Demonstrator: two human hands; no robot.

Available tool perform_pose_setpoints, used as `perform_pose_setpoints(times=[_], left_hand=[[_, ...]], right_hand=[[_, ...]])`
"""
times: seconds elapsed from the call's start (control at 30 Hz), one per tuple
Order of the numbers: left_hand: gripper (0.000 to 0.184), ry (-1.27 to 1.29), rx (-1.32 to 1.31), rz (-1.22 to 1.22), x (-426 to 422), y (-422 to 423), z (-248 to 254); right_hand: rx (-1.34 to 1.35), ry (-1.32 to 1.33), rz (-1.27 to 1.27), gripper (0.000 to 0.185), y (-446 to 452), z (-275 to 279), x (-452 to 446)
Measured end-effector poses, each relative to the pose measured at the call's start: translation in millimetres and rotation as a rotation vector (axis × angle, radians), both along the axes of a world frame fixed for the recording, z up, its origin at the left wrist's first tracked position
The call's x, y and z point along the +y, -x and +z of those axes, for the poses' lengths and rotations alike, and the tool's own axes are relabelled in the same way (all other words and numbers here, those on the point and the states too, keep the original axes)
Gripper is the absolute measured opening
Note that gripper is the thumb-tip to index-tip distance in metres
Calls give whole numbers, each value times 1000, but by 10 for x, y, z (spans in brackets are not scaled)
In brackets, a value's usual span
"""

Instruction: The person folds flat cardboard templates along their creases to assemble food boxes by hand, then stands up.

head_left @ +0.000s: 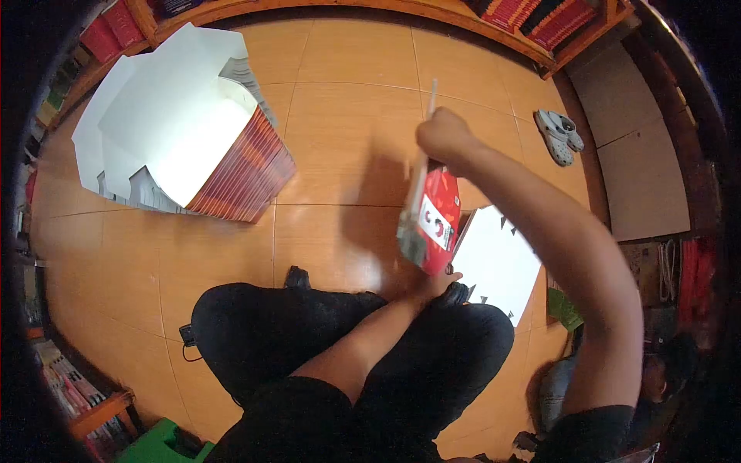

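A red-covered book [440, 220] with a white label panel stands tilted above the floor in front of my crossed legs, blurred a little by motion. My right hand [446, 137] is closed at its upper end, and a thin pale strip sticks up past the knuckles. At the lower end, my left hand [436, 285] grips the book, its fingers partly hidden behind it. Close by on the right lies a pile of white sheets [502, 258] with small dark notch-like marks, partly covered by my right forearm.
A large fanned stack of white sheets with red-brown printed edges [243, 174] lies on the tiled floor [340, 116] at upper left. Grey clogs [559, 137] sit at right. Wooden shelves [347, 9] with books line the room. A green object [158, 444] is at lower left.
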State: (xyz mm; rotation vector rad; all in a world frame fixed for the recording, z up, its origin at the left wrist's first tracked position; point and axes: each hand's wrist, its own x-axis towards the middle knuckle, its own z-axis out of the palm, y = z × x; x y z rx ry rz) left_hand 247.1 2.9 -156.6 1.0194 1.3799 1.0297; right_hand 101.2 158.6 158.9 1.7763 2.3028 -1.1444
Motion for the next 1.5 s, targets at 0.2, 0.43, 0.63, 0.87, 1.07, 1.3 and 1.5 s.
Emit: perform_pose_setpoints(times=[0.2,0.43,0.63,0.87,1.07,1.3,1.5], left_hand=[[38,-100,393,-96,-95,418,829],[41,-72,366,-90,-98,464,978],[43,-13,105,33,81,481,685],[54,8,48,457,563,126,484],[54,-110,-93,504,538,57,951],[59,-434,-89,418,510,-326,1038],[62,-286,-26,148,363,-272,1354]], right_hand=[[84,-229,-325,31,414,-763,136],[57,-304,-547,36,424,-730,435],[92,97,-267,37,146,-449,165],[229,121,-283,28,-99,-7,70],[390,85,-316,18,-113,491,204],[415,130,-148,14,101,919,12],[476,132,-236,12,222,732,79]])
